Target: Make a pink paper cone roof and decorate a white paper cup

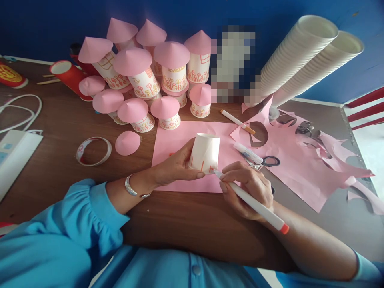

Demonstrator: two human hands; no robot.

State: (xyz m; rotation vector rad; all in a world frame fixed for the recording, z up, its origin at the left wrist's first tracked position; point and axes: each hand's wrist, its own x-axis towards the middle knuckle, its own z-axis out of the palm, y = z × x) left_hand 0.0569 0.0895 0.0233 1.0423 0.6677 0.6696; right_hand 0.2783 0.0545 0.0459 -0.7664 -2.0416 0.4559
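My left hand (177,164) grips a white paper cup (207,150), which stands upside down on a pink paper sheet (180,138). Short orange strokes run along the cup's lower edge. My right hand (247,188) is closed on a white marker with an orange end (258,208). The marker's tip touches the cup near its rim. Both forearms rest on the brown table (66,128), and the sleeves are blue.
Several decorated cups with pink cone roofs (141,76) crowd the back of the table. A loose pink cone (127,143) and a tape ring (93,151) lie left. Scissors (264,161), two markers (238,121) and cut pink paper scraps (303,160) lie right. Stacked white cups (300,52) lean at back right.
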